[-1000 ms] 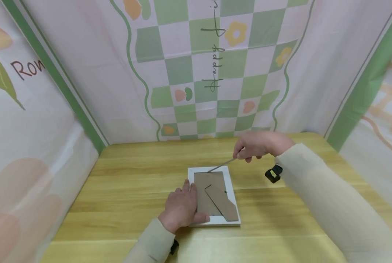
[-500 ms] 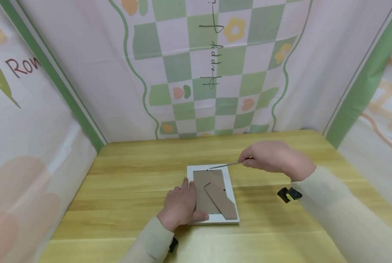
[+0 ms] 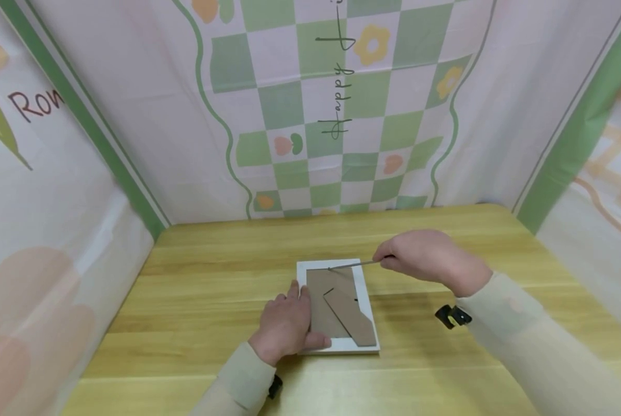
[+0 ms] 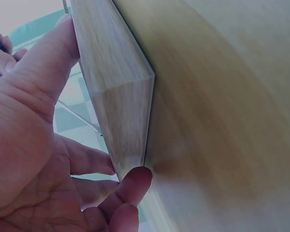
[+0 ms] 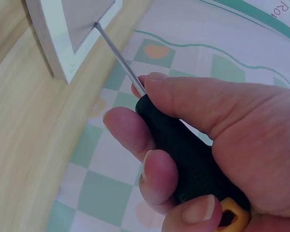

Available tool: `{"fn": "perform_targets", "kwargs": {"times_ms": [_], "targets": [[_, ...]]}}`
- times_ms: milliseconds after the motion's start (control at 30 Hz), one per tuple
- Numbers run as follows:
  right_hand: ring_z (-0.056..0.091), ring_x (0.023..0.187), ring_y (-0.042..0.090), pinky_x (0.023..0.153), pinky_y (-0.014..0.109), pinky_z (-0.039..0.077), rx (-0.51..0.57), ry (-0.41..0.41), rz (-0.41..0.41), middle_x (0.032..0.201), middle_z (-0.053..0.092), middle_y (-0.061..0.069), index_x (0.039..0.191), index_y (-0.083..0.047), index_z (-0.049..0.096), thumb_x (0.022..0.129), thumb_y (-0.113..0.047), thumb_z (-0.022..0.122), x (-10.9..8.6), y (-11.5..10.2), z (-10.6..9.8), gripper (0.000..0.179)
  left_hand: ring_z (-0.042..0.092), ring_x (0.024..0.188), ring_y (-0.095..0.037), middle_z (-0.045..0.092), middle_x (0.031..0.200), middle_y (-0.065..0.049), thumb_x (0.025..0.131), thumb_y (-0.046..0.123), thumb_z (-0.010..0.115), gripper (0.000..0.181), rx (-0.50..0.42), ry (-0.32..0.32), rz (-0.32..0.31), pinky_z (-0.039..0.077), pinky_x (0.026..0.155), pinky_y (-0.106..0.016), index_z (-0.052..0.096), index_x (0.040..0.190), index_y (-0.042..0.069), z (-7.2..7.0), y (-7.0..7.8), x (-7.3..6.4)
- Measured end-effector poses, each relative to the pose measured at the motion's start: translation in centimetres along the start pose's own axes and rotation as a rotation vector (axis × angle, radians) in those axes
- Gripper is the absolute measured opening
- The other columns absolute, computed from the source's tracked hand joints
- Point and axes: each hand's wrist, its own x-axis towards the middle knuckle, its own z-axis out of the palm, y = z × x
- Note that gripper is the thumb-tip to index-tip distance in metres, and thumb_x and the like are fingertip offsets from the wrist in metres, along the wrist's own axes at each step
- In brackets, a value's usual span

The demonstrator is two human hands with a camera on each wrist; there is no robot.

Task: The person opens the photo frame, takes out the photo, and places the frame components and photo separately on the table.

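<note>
A white picture frame (image 3: 365, 300) lies face down on the wooden table, its brown backing board (image 3: 318, 315) and folded stand (image 3: 354, 320) upward. My left hand (image 3: 283, 328) rests on the frame's left side and near lower corner, thumb along the lower edge. In the left wrist view, fingertips touch the frame's wood-grained side (image 4: 121, 92). My right hand (image 3: 430, 257) grips a screwdriver (image 5: 174, 150) with a black and yellow handle. Its metal tip meets the seam between board and frame at the far edge, where a small dark tab is.
The wooden table (image 3: 201, 289) extends around the frame on all sides. A patterned cloth (image 3: 284, 110) with green checks hangs behind the table, with more printed cloth at left and right. Black wrist mounts (image 3: 452, 316) sit under the sleeves.
My right hand first moved right and lower, lifting the screwdriver tip slightly off, then shifted back left so the tip meets the frame's far inner edge. The left hand stays on the frame.
</note>
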Motion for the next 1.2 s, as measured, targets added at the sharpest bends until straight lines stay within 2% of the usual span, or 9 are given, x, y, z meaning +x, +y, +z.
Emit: {"fn": "perform_targets", "kwargs": {"times_ms": [100, 167, 233, 333, 533, 767, 867, 1067, 1200], "targets": [[0.072, 0.111, 0.024, 0.091, 0.051, 0.058, -0.008, 0.011, 0.0, 0.121, 0.076, -0.007, 0.119, -0.029, 0.078, 0.104, -0.026, 0.064, 0.0, -0.1, -0.2, 0.02, 0.06, 0.125, -0.045, 0.037, 0.161, -0.031, 0.077, 0.073, 0.079, 0.117, -0.002, -0.001, 0.003, 0.053, 0.101, -0.055, 0.041, 0.155, -0.005, 0.0, 0.0, 0.0], [0.071, 0.093, 0.017, 0.078, 0.044, 0.057, -0.011, 0.016, 0.005, 0.102, 0.075, -0.009, 0.104, -0.029, 0.077, 0.104, -0.025, 0.063, 0.1, -0.1, -0.3, 0.014, 0.06, 0.125, -0.045, 0.038, 0.161, -0.031, 0.077, 0.073, 0.079, 0.117, -0.001, -0.002, 0.004, 0.053, 0.101, -0.055, 0.041, 0.155, -0.005, 0.0, 0.0, 0.0], [0.061, 0.077, 0.011, 0.066, 0.037, 0.05, -0.019, 0.028, 0.011, 0.084, 0.067, -0.011, 0.091, -0.03, 0.071, 0.104, -0.025, 0.063, 0.3, -0.2, -0.5, 0.016, 0.06, 0.125, -0.045, 0.038, 0.161, -0.031, 0.076, 0.073, 0.079, 0.118, -0.001, -0.003, 0.003, 0.053, 0.101, -0.055, 0.041, 0.156, -0.005, 0.0, 0.0, 0.0], [0.048, 0.067, 0.009, 0.058, 0.031, 0.037, -0.029, 0.049, 0.025, 0.071, 0.053, -0.01, 0.082, -0.029, 0.061, 0.104, -0.026, 0.063, 0.6, -0.4, -0.8, 0.022, 0.06, 0.127, -0.045, 0.037, 0.162, -0.031, 0.076, 0.073, 0.079, 0.118, -0.005, -0.005, -0.001, 0.052, 0.102, -0.055, 0.041, 0.156, -0.005, 0.0, 0.0, 0.0], [0.053, 0.065, 0.009, 0.052, 0.032, 0.041, -0.066, 0.103, 0.061, 0.078, 0.063, -0.013, 0.087, -0.029, 0.068, 0.099, -0.029, 0.07, 1.0, -0.8, -1.5, 0.012, 0.059, 0.127, -0.044, 0.036, 0.163, -0.029, 0.076, 0.073, 0.079, 0.117, -0.003, -0.011, -0.011, 0.051, 0.103, -0.055, 0.041, 0.156, -0.004, -0.1, 0.0, 0.0], [0.054, 0.063, 0.01, 0.052, 0.033, 0.042, -0.078, 0.124, 0.064, 0.076, 0.063, -0.014, 0.082, -0.028, 0.067, 0.094, -0.027, 0.072, 1.9, -1.0, -2.3, 0.013, 0.058, 0.129, -0.045, 0.035, 0.163, -0.029, 0.077, 0.072, 0.079, 0.116, -0.009, -0.016, -0.015, 0.05, 0.105, -0.055, 0.041, 0.157, -0.003, -0.2, 0.0, -0.1], [0.058, 0.066, 0.011, 0.056, 0.035, 0.045, -0.085, 0.099, 0.057, 0.082, 0.067, -0.013, 0.084, -0.028, 0.07, 0.093, -0.029, 0.075, 2.5, -0.9, -2.9, 0.01, 0.058, 0.13, -0.045, 0.035, 0.163, -0.029, 0.077, 0.072, 0.079, 0.116, -0.01, -0.017, -0.016, 0.05, 0.105, -0.055, 0.041, 0.157, -0.003, -0.2, 0.0, 0.0], [0.059, 0.07, 0.014, 0.059, 0.038, 0.047, -0.104, 0.038, 0.052, 0.082, 0.068, -0.012, 0.083, -0.029, 0.071, 0.091, -0.033, 0.079, 3.6, -0.8, -4.1, 0.012, 0.057, 0.13, -0.044, 0.034, 0.164, -0.029, 0.077, 0.072, 0.079, 0.117, -0.014, -0.021, -0.021, 0.05, 0.106, -0.055, 0.04, 0.158, -0.002, -0.2, -0.1, 0.0], [0.06, 0.074, 0.016, 0.063, 0.039, 0.048, -0.09, -0.032, 0.065, 0.086, 0.069, -0.01, 0.085, -0.027, 0.072, 0.092, -0.033, 0.078, 4.4, -0.6, -4.8, 0.011, 0.057, 0.13, -0.045, 0.035, 0.164, -0.028, 0.076, 0.073, 0.079, 0.117, -0.014, -0.021, -0.024, 0.05, 0.106, -0.055, 0.04, 0.158, -0.002, -0.2, 0.0, -0.1]]}}
